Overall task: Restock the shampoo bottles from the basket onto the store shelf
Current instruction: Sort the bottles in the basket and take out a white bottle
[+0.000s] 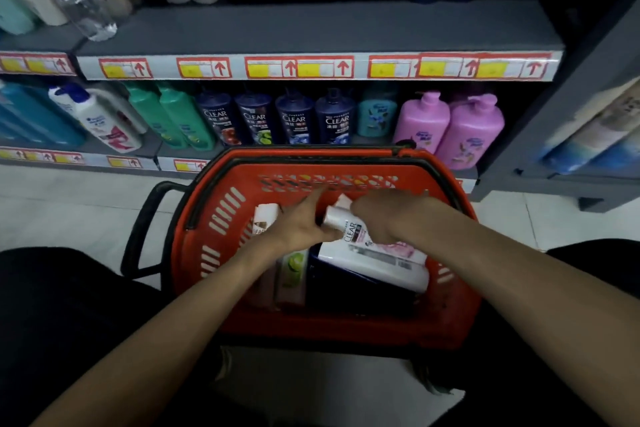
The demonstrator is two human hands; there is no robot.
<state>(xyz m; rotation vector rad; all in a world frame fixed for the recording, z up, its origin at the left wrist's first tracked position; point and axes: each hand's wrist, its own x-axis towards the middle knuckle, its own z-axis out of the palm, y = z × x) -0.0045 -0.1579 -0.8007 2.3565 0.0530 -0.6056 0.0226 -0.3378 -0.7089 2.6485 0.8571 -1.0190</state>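
One wide-angle camera, worn on the person's head, gives the only view. It looks forward and steeply down from close above the red basket (311, 322), which fills the near centre, with both forearms (194, 308) entering from the near corners. The store shelf (311, 28) faces it on the far side, its boards bowed by the lens. Pale floor (69, 204) shows left and right of the basket

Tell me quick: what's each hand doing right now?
Left hand: open, fingers straight, thumb against the white bottle.
Right hand: curled round the white bottle, holding it.
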